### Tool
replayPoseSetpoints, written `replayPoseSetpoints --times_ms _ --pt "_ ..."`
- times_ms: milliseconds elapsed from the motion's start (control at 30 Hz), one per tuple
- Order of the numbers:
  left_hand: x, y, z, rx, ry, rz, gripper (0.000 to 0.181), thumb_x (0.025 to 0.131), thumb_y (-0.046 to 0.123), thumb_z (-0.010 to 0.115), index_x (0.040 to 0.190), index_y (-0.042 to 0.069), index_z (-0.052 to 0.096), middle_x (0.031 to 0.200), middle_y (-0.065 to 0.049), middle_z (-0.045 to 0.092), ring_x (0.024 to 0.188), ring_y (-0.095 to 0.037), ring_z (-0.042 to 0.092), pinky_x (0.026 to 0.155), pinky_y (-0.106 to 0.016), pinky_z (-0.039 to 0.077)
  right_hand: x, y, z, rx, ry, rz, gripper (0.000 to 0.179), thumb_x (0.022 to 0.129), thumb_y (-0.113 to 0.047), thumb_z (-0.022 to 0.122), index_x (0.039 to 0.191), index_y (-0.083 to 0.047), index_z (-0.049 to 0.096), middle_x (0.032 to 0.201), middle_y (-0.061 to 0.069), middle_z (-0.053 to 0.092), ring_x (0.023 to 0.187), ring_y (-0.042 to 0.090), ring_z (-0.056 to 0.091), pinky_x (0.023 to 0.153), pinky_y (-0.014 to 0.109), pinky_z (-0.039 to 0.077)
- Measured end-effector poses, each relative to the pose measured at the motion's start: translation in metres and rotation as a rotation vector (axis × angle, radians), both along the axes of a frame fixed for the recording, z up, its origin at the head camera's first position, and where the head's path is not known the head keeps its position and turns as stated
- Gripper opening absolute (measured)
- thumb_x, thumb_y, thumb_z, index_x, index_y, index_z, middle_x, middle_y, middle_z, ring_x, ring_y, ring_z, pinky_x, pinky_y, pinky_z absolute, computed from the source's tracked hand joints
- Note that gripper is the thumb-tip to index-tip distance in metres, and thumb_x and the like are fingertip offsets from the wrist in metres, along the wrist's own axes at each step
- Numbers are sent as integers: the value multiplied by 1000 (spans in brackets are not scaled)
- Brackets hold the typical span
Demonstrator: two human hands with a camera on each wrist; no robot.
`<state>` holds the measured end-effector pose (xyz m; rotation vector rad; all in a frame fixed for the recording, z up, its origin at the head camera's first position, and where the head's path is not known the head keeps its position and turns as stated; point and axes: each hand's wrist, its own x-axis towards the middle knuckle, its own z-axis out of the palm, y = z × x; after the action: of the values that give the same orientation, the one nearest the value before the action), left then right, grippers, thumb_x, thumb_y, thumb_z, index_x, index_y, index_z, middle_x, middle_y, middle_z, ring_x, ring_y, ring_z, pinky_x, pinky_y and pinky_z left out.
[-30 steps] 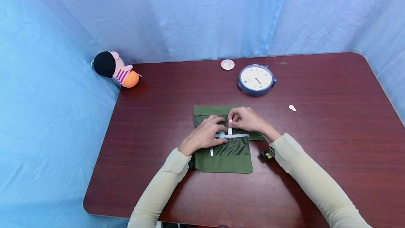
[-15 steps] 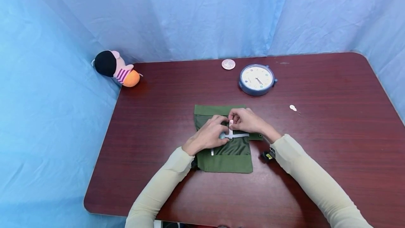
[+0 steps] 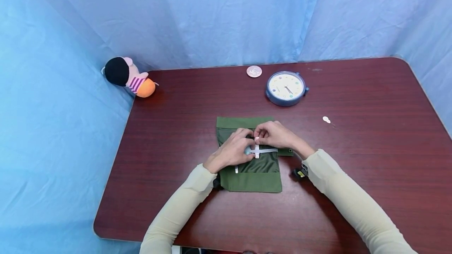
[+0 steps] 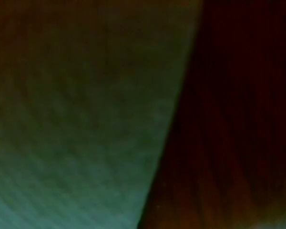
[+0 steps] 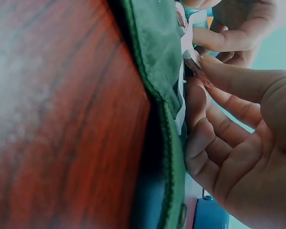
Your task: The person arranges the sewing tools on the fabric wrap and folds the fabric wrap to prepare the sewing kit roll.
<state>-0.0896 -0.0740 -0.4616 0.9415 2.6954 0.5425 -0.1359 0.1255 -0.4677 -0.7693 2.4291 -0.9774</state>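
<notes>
the right hand (image 3: 273, 134) pinches the far end of a white strip (image 3: 257, 147), which crosses the pale elastic band (image 3: 270, 150) on the green pouch (image 3: 250, 183). the left hand's (image 3: 231, 148) bent fingers lie just left; i cannot tell whether they grip anything.

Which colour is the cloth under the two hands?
The cloth is green; the head view shows it best.
</notes>
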Motion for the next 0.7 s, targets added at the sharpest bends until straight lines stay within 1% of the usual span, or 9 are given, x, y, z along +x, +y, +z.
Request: replayPoseSetpoints --times_ms 133,267,433,700 --pt "0 -1 0 10 -3 -1 18 88 26 76 98 11 74 138 -11 58 131 -29 49 109 -47 44 0 0 -1 0 38 27 5 88 -12 74 93 -11 76 82 -1 75 74 6 65 70 23 52" --pt "1 -2 -1 20 5 -2 19 88 28 77 99 12 74 136 -11 59 130 -29 50 108 -47 45 1 -1 -1 16 58 35 6 87 -12 74 92 -13 77 80 -3 75 72 3 63 68 21 51" --pt "2 -4 -2 44 23 -9 19 88 28 77 99 12 75 132 -10 61 127 -29 52 106 -47 45 2 -2 -1 34 63 34 7 87 -11 74 92 -13 78 78 -4 74 71 2 61 68 21 49" --pt "3 -6 -3 64 27 -13 20 87 27 78 99 12 75 130 -10 61 126 -29 52 106 -47 45 1 -2 -2 46 61 49 7 88 -12 73 93 -11 78 76 -4 73 69 2 58 66 21 46"
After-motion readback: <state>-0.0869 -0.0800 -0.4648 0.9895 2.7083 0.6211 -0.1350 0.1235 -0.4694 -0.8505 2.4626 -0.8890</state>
